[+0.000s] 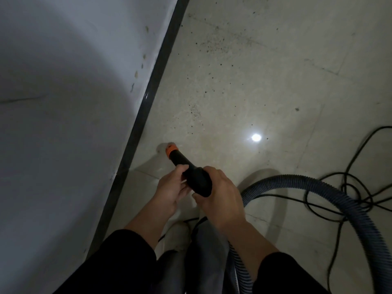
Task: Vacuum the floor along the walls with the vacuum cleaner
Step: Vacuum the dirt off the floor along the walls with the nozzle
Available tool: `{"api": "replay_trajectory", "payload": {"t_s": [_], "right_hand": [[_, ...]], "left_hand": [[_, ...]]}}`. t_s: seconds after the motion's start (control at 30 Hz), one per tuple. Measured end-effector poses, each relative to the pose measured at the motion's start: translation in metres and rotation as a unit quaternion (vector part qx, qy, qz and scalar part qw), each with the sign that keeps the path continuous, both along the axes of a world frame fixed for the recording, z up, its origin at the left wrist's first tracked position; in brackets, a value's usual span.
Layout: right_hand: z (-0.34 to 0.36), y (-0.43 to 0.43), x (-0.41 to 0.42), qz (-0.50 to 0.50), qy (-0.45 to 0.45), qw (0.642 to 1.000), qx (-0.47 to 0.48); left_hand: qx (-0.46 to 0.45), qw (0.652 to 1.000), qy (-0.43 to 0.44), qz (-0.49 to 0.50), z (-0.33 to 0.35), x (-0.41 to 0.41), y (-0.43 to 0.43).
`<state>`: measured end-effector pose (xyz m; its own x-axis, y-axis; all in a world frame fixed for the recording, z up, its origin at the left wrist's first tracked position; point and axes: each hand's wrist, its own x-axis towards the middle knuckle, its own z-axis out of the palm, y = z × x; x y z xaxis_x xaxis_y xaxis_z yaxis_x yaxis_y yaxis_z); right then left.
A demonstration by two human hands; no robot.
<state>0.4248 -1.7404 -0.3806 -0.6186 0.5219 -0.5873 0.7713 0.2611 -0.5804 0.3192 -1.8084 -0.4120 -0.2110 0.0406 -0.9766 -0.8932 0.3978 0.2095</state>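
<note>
Nozzle: black vacuum nozzle [187,167], centre of frame, its orange tip [169,150] down at the floor [275,81] near the dark baseboard [152,92]
Left hand [169,188]: fingers curled round the nozzle's middle
Right hand [221,193]: wrapped over its thick rear end
Hose [318,183]: ribbed, looping lower right
Cable [358,149]: black, tangled at right edge
Dirt [212,45]: dark specks, upper centre

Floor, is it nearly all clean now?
Not yet. The floor near the shoe looks speck-free. The left hand and right hand hold the nozzle, its tip low by the baseboard. Dark specks ahead along the wall remain.
</note>
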Motion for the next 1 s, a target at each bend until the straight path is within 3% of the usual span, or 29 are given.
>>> {"api": "replay_trajectory", "payload": {"t_s": [1.0], "right_hand": [[-0.013,0.044,-0.06,-0.026,0.034,0.999,0.017]], "left_hand": [[0.035,0.999,0.006,0.004,-0.004,-0.066,0.047]]}}
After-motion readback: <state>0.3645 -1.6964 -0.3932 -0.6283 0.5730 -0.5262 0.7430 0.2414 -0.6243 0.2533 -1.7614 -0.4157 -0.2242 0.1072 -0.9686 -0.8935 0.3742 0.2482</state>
